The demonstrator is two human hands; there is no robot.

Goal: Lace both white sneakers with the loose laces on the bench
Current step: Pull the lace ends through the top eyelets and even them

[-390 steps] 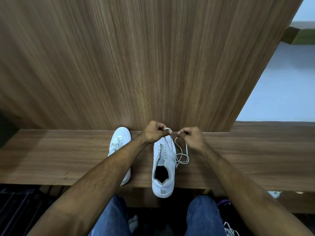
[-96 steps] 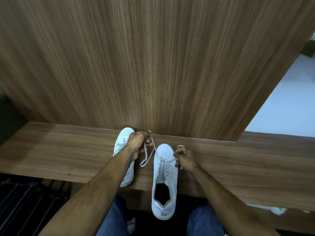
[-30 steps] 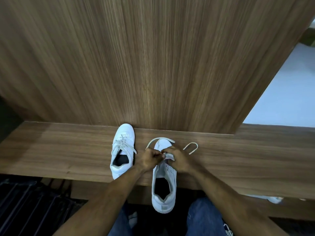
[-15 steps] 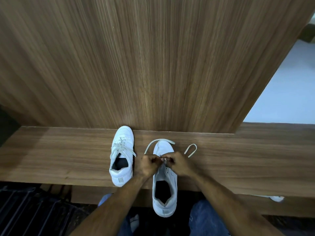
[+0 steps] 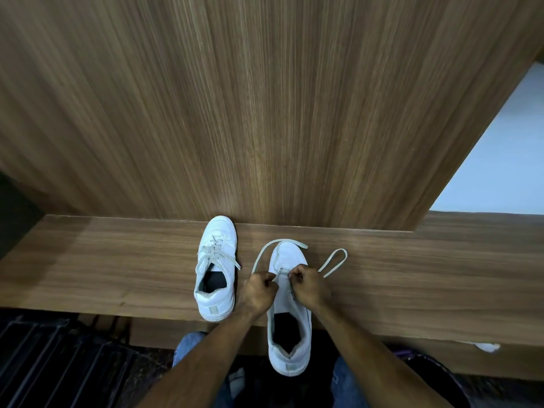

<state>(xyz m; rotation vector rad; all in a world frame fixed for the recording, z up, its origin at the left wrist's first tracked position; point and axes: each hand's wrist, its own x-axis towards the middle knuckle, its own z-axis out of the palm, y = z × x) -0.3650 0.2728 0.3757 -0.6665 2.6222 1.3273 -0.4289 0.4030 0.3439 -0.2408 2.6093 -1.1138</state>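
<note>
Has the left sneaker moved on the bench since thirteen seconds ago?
Cannot tell: the left sneaker has its toe against the back panel in both pictures, and the camera moved.

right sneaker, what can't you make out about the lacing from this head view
- Eyelets the lace runs through: hidden under the left hand and right hand.
- Lace tips: inside the curled fingers.
- Right sneaker eyelets further back: too small to count.
- Left sneaker knot: too small to tell if tied.

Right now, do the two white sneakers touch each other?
Apart. The head view shows bare bench between the laced sneaker and the sneaker being laced.
</note>
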